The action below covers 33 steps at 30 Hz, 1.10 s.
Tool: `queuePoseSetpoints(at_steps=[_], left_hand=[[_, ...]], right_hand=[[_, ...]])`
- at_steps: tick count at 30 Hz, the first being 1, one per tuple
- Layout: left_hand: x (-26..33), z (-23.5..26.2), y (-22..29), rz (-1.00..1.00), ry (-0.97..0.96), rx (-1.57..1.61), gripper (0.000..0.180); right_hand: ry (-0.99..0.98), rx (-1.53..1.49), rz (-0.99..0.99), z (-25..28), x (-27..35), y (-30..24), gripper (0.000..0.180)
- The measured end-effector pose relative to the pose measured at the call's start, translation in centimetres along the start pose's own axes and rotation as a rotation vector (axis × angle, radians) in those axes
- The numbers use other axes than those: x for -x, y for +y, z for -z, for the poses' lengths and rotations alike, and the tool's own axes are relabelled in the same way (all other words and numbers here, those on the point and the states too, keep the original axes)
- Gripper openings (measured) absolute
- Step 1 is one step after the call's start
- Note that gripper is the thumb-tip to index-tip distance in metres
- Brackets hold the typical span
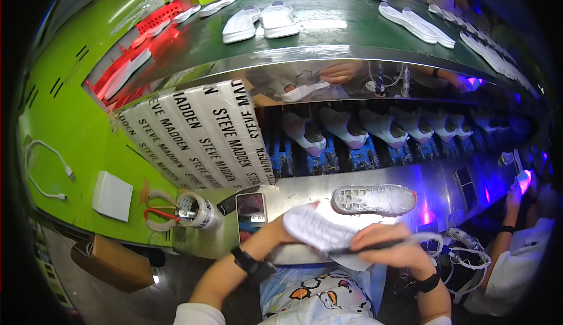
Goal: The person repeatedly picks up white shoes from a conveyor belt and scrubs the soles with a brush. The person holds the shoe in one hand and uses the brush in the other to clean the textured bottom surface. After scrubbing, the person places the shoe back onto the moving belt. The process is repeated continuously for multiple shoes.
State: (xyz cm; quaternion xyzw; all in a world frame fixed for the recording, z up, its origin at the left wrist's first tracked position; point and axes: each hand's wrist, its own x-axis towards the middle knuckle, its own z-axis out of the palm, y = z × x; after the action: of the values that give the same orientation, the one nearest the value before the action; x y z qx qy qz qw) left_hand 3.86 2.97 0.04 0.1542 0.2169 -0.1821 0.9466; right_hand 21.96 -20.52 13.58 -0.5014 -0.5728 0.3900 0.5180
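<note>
A white shoe sole [316, 229] with a block-patterned tread is held over the front edge of the metal bench, tread side up. My left hand [286, 229] is closed around its left end, fingers partly hidden beneath it. My right hand [390, 246] is closed on a dark slender tool [375, 246], whose tip meets the sole's right end; motion blurs this area. Below that tip shows a smooth white piece [353, 261], and I cannot tell whether it belongs to the sole. Just beyond my hands, another white sole [375, 200] lies tread up on the bench.
Left are a phone [251, 212], a tape roll with scissors [205, 212] and a printed carton panel [205, 140]. Several white shoes [355, 128] line a rack behind the bench. Soles [279, 20] lie on the green belt [328, 29]. A co-worker's hand [516, 193] is at right.
</note>
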Motion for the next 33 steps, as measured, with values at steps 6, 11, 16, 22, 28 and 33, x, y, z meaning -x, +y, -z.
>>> queuePoseSetpoints(at_steps=[6,11,16,22,28,33], left_hand=[[-1.2,-8.4,-5.6,-0.748,-0.165,0.218,0.058],[-2.5,-6.4,-5.7,-0.706,-0.320,0.484,0.065],[-1.2,-8.0,-4.9,-0.918,-0.078,0.356,0.066],[-0.8,-6.3,-3.2,-0.746,-0.227,0.191,0.073],[0.3,-7.7,-1.8,-0.552,-0.191,0.052,0.071],[0.4,-7.4,-0.6,-0.285,-0.103,-0.149,0.058]], right_hand=[[0.304,-0.133,-0.293,-4.5,-2.2,0.0,0.024],[0.420,0.463,0.248,-7.7,-3.7,1.5,0.021],[0.546,0.229,0.124,-6.7,-4.5,0.8,0.018],[0.228,-0.425,-0.347,-6.6,-2.4,0.7,0.018],[-0.010,-0.424,-0.429,-3.9,-1.8,0.2,0.015],[-0.188,0.263,0.244,-3.6,-2.2,-0.3,0.013]])
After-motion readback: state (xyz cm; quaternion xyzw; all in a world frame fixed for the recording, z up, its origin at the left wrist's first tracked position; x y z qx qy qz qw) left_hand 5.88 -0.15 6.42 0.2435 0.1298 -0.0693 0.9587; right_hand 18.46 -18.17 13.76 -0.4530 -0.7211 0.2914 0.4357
